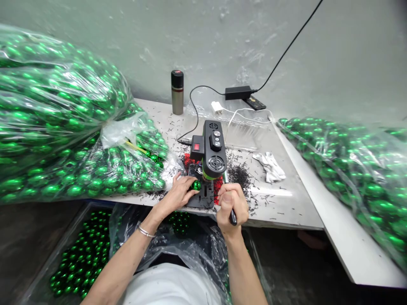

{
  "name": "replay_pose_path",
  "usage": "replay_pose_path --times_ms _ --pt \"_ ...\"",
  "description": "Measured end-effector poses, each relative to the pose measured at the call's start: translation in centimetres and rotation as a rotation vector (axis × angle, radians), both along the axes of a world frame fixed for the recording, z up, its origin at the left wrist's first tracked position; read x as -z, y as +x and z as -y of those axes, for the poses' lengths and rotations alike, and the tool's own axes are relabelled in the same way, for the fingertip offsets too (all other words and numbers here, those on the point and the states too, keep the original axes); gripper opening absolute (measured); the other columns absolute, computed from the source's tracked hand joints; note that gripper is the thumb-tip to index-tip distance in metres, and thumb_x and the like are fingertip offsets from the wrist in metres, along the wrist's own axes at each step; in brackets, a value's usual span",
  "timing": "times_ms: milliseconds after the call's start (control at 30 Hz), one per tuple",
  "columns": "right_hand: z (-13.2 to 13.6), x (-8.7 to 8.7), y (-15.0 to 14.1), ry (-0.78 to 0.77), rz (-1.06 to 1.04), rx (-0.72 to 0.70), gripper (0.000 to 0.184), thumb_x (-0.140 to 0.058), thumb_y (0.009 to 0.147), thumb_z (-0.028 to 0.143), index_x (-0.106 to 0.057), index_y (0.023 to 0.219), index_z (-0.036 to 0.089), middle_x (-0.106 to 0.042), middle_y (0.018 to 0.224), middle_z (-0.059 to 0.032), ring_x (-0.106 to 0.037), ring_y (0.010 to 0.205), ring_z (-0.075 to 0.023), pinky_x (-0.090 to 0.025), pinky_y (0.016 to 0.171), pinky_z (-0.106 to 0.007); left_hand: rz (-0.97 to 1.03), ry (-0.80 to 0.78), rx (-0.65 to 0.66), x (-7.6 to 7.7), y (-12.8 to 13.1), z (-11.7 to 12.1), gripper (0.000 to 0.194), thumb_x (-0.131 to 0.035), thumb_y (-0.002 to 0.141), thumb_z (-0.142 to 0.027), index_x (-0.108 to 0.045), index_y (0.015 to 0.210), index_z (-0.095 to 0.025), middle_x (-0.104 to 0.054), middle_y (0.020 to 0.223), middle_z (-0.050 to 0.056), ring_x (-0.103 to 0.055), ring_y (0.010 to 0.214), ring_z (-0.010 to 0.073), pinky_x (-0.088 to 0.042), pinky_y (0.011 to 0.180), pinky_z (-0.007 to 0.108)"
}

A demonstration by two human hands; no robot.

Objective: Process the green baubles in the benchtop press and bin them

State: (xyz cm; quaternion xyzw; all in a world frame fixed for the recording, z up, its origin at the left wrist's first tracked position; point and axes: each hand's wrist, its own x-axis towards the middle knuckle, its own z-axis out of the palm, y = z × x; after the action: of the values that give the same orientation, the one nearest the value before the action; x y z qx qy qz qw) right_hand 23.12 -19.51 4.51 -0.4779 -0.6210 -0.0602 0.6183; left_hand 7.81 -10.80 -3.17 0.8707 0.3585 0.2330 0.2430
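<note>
My left hand (182,191) pinches a shiny green ball (196,185) between thumb and fingers, at the base of a small black bench machine (215,148). The ball sits just left of the machine's round head, above its slotted base plate (203,199). My right hand (233,205) is wrapped round a lever handle (233,217), whose black end pokes out below the fist. A metal rod (226,176) runs from the fist up to the machine's right side. The underside of the head is hidden from me.
Clear plastic bags of green balls bulge at the left (57,114) and right (359,169). Black scraps (238,176) litter the table round the machine. A tumbler (177,93), power adapter (238,92), clear tray (243,135) and white glove (269,166) lie behind. A bin of balls (84,254) stands below.
</note>
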Motion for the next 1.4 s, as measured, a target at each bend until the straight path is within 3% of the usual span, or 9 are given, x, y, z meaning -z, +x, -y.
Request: replay_pose_path --times_ms 433,733,833,1100,1400 --pt "0.0 0.0 -0.1 0.0 0.002 0.018 0.028 -0.043 0.094 0.01 -0.044 0.069 0.022 -0.049 0.065 0.0011 -0.053 0.065 -0.0135 -0.042 0.058 -0.029 -0.084 0.042 0.077 -1.5 1.0 -0.7 0.026 -0.059 0.094 -0.031 -0.064 0.114 -0.017 -0.069 0.109 0.011 -0.063 0.11 0.0281 -0.024 0.118 0.057" --pt "0.1 0.5 -0.1 -0.005 -0.013 0.028 0.026 -0.044 0.094 0.012 -0.046 0.069 0.022 -0.05 0.067 0.0008 -0.053 0.066 -0.0135 -0.043 0.057 -0.029 0.205 -0.086 -0.114 2.1 1.6 0.2 0.034 -0.072 0.085 -0.04 -0.07 0.114 -0.023 -0.069 0.115 0.008 -0.062 0.111 0.0265 -0.033 0.114 0.052" --pt "0.0 1.4 -0.1 0.004 -0.038 0.021 0.026 -0.044 0.095 0.014 -0.047 0.07 0.021 -0.052 0.071 0.0001 -0.053 0.065 -0.0126 -0.043 0.057 -0.028 0.201 -0.075 -0.12 2.3 1.7 0.5 0.036 -0.075 0.083 -0.039 -0.071 0.115 -0.023 -0.069 0.115 0.008 -0.061 0.11 0.0271 -0.036 0.111 0.052" --pt "-0.9 6.0 0.0 0.124 -0.06 -0.004 0.031 -0.038 0.1 0.023 -0.048 0.07 0.021 -0.052 0.075 0.0007 -0.053 0.062 -0.0111 -0.048 0.062 -0.032 0.212 -0.037 -0.116 2.2 1.9 0.4 0.036 -0.075 0.083 -0.04 -0.072 0.115 -0.024 -0.07 0.111 0.007 -0.062 0.107 0.0261 -0.035 0.111 0.052" --pt "-1.3 6.9 -0.4 0.149 -0.091 0.02 0.035 -0.031 0.101 0.025 -0.044 0.069 0.021 -0.051 0.076 0.0026 -0.06 0.062 -0.0118 -0.05 0.083 -0.043 0.229 -0.036 -0.116 2.6 2.0 0.4 0.033 -0.074 0.084 -0.04 -0.072 0.112 -0.023 -0.071 0.111 0.008 -0.063 0.106 0.0262 -0.035 0.111 0.052"
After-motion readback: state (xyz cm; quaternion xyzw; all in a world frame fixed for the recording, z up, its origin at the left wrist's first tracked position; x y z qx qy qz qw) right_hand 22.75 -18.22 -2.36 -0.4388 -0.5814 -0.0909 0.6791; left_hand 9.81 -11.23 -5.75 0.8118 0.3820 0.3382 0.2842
